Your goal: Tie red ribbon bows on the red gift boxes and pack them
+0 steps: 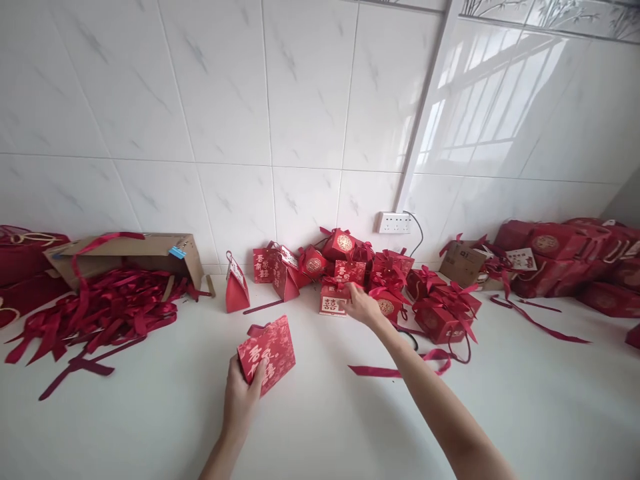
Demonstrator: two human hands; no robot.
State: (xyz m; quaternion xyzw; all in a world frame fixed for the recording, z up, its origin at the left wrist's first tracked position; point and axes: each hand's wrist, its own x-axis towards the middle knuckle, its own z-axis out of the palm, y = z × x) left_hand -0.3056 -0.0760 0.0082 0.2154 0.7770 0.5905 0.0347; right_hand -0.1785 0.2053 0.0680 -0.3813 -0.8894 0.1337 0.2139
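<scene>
My left hand [241, 393] is closed on a flat red paper box [267, 352] with pale characters printed on it, held just above the white table. My right hand [361, 305] reaches far forward to the pile of finished red gift boxes [385, 277] by the wall. Its fingers rest on a small red box tied with ribbon [334, 300] at the front of the pile; whether they grip it I cannot make out. A folded red box [236, 288] stands upright to the left of the pile.
A brown cardboard box [127, 257] lies on its side at the left, spilling dark red ribbons [103, 313]. Loose ribbons [400, 367] lie near my right arm. More red boxes [565, 260] and a small carton [463, 263] sit at the right. A wall socket [394, 222] is behind.
</scene>
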